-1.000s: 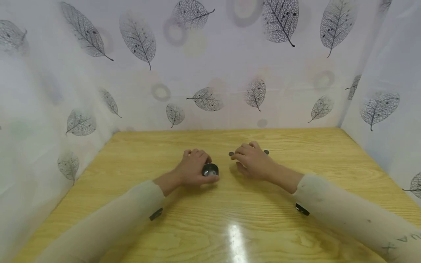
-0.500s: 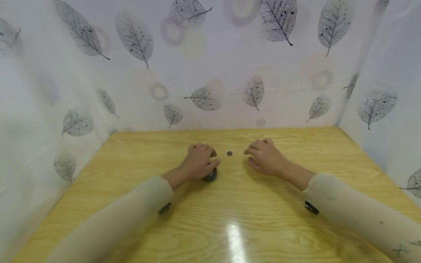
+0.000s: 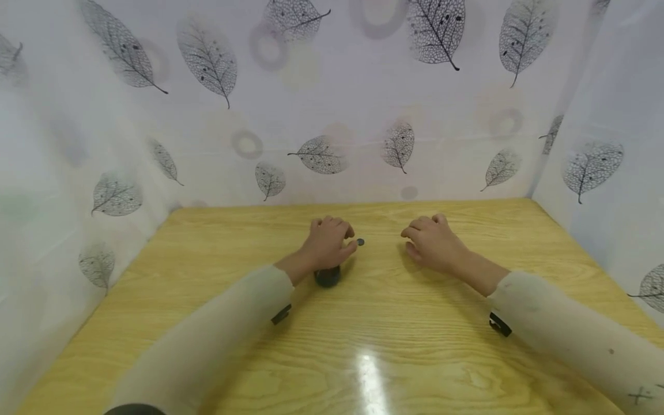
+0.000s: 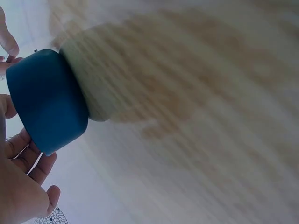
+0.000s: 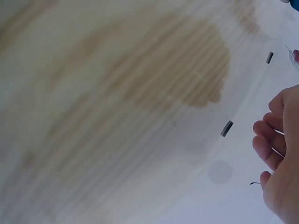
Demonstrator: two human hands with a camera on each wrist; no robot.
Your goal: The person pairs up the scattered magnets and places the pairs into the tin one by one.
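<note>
Cup (image 3: 328, 278): stands on the table (image 3: 415, 346), partly hidden by the left arm on my head feed. Its wall is smooth and blue; I'd judge it rigid, fairly light and a bit slippery, best taken round the side.
Left hand (image 3: 331, 242): just beyond the cup, fingers loosely bent and thumb apart from them, with nothing gripped that I can see (whether it brushes the cup, I can't tell from here).
First disc (image 3: 360, 242): on the table, beyond the cup and to its right, just off the left thumb.
Right hand (image 3: 436, 245): well to the cup's right, fingers loosely bent, holding nothing.
Second disc (image 5: 227, 128): farther from the cup, near the right hand; only my right wrist feed shows it.
Disc handling: probably hard, thin and light, so I'd favour a rim pinch.
Cloth (image 3: 456, 161): leaf-printed, hanging beyond the cup.
</note>
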